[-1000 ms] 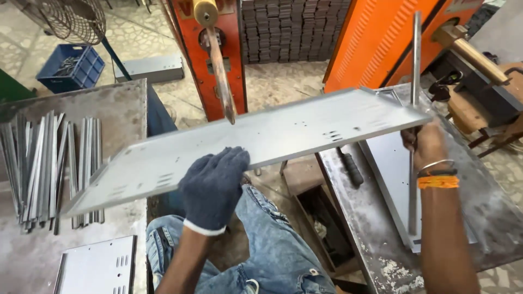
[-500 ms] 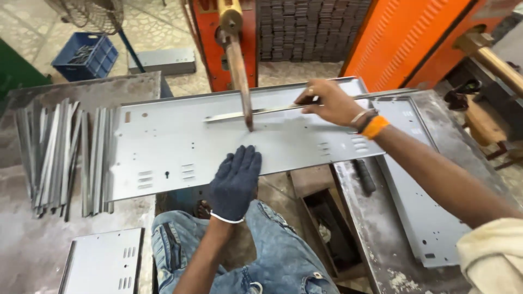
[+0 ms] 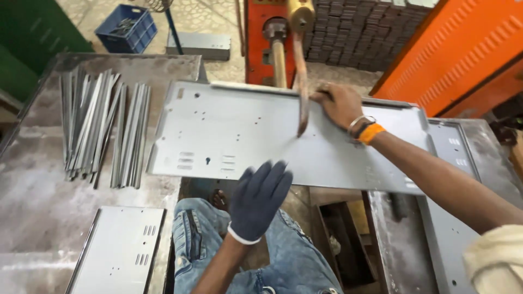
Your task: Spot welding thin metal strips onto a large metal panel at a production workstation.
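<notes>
A long grey sheet-metal panel (image 3: 245, 130) lies flat across the gap between two metal tables, beneath the copper electrode arm (image 3: 301, 81) of an orange machine. The gloved left hand (image 3: 259, 198), fingers spread and unclenched, sits at the panel's near edge, while the bare right hand (image 3: 338, 103) presses a narrow metal strip (image 3: 256, 87) along its far edge. Loose strips (image 3: 101, 125) lie bundled on the left table (image 3: 32, 179).
</notes>
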